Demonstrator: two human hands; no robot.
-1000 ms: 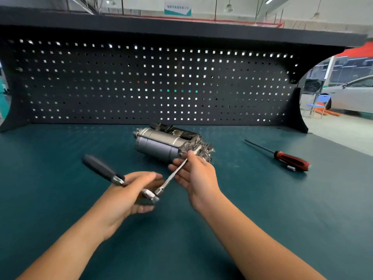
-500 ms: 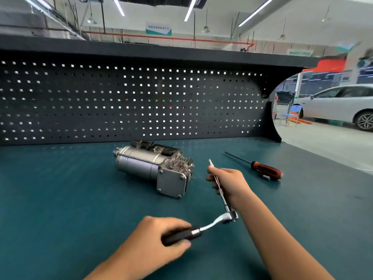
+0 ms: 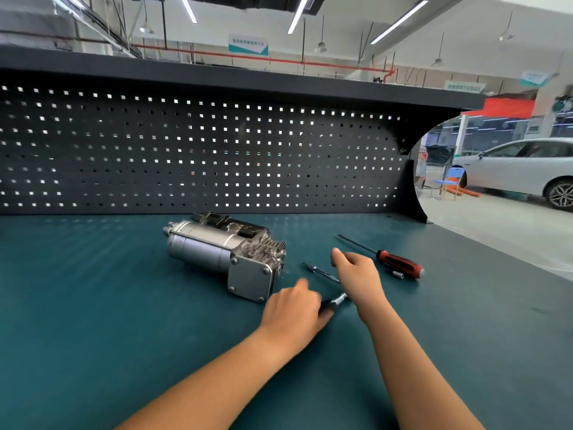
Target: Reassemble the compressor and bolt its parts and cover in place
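The silver compressor [image 3: 217, 252] lies on its side on the teal bench, its square end cover [image 3: 251, 279] facing me. A ratchet wrench [image 3: 338, 298] with a long extension bar [image 3: 319, 271] lies low at the mat, right of the cover. My left hand [image 3: 291, 308] is blurred, its thumb raised. The wrench's black handle runs in under its fingers, which hold it. Above the extension bar, my right hand [image 3: 356, 274] hovers with relaxed fingers and holds nothing.
A red and black screwdriver [image 3: 397, 263] lies to the right of my right hand, with a small socket bit [image 3: 397, 274] beside it. A black pegboard [image 3: 198, 156] closes off the back of the bench. The bench edge runs along the right.
The wrench has come down from the air to the mat beside the compressor. My right hand has let go of the extension bar. My left hand has moved forward with the handle.
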